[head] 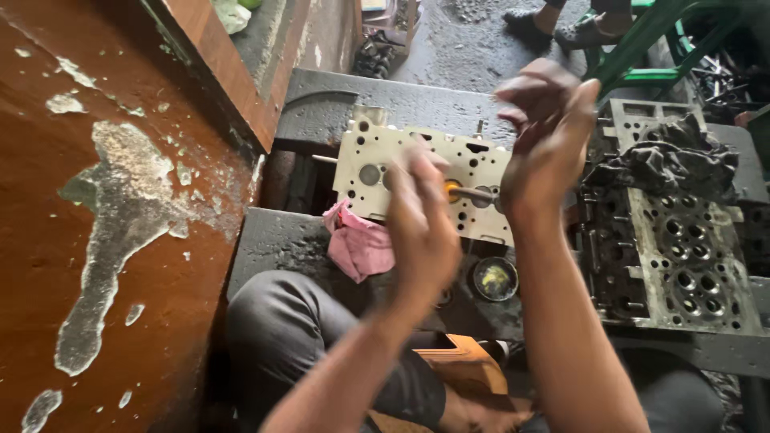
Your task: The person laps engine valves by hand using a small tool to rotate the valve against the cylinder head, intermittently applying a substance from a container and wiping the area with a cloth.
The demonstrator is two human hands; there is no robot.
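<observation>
1. Standing between the two palms is a thin stick-like tool (473, 193) with an orange-yellow end, its lower tip on the pale cylinder head (377, 160), which lies across dark metal supports in front of the person's knees.
2. The tool's long axis appears to run from the head's face towards the palms, though motion blur hides most of the shaft.
3. The left hand (421, 228) sits lower and nearer the head, fingers stretched flat and pressed against the stick's left side.
4. The right hand (549, 132) is higher, fingers loosely straight and together, its palm facing the left; it is blurred, so I cannot tell whether it touches the shaft.
5. A pink rag (358, 244) lies touching the head's near-left edge.
6. A small round tin of yellowish paste (495, 278) sits just below the head, near the right forearm.
7. A second, darker cylinder head (682, 256) lies to the right, with a black cloth (666, 160) heaped on its far end.
</observation>
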